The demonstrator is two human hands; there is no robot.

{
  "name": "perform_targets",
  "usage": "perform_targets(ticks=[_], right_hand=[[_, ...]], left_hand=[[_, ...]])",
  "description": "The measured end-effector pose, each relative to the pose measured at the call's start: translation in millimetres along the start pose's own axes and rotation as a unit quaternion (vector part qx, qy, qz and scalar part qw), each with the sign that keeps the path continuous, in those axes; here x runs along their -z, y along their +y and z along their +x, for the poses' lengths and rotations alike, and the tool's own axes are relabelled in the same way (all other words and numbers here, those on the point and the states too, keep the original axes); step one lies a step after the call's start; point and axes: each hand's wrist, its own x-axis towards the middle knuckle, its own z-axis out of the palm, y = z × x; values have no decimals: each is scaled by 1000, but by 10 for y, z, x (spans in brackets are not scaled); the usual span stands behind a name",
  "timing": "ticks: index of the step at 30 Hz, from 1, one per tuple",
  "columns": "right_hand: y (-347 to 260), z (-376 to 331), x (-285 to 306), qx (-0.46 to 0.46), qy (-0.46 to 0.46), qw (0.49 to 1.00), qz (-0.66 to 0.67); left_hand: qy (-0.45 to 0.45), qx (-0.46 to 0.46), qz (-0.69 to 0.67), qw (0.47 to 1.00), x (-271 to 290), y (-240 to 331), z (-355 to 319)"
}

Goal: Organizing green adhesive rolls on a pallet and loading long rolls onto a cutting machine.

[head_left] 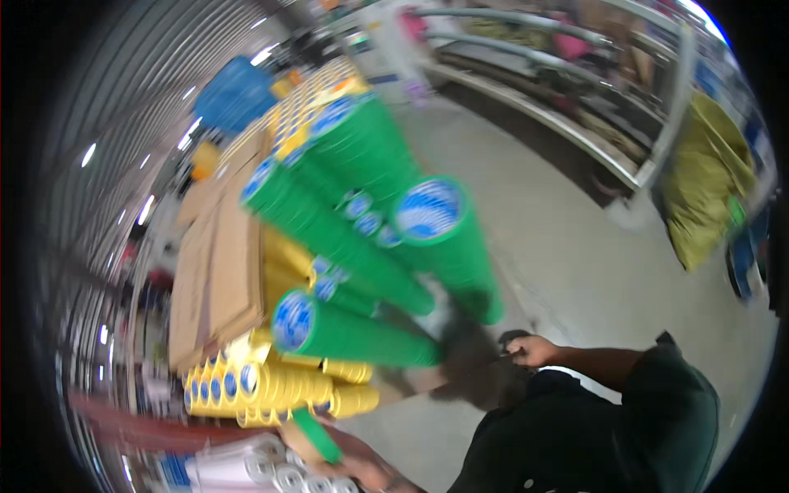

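My left hand (362,462), low in the picture, grips a single roll of green tape (318,435) whose tan core side shows. Just beyond it are stacked rolls of yellow tape (288,390). Tall stacks of green tape rolls (460,263) with blue-printed ends rise ahead of me; one stack (362,333) leans out toward my middle. My right hand (536,351) is closed beside my body, at a small dark thing (514,338) that I cannot make out. Motion blurs much of the view.
Flattened cardboard (218,271) stands left of the green stacks, with a blue drum-like container (234,94) behind. White rolls (263,468) lie at lower left. A metal-framed rack (542,107) and an olive sack (707,181) stand to the right on grey floor (567,222).
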Motion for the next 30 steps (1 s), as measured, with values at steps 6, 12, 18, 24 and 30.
perform_targets(ticks=[6, 12, 18, 24, 30], right_hand=[[-868, -319, 253, 13, 3, 998, -55], [-652, -838, 496, -81, 42, 993, -73], [-65, -1695, 1088, -117, 148, 982, -32], [925, -3265, 2019, -212, 281, 935, -49], [1457, -4782, 3200, -352, 410, 842, -14]], left_hand=[[-255, 374, -37, 891, -392, -1315, -1710], [-419, 600, -29, 681, -1256, -1556, -2239], [-538, 567, 3, 624, -2091, -2223, -2949], [-540, 666, -20, 515, -3495, -2456, -3934], [-569, 673, 22, 472, -5017, -2577, -4917]])
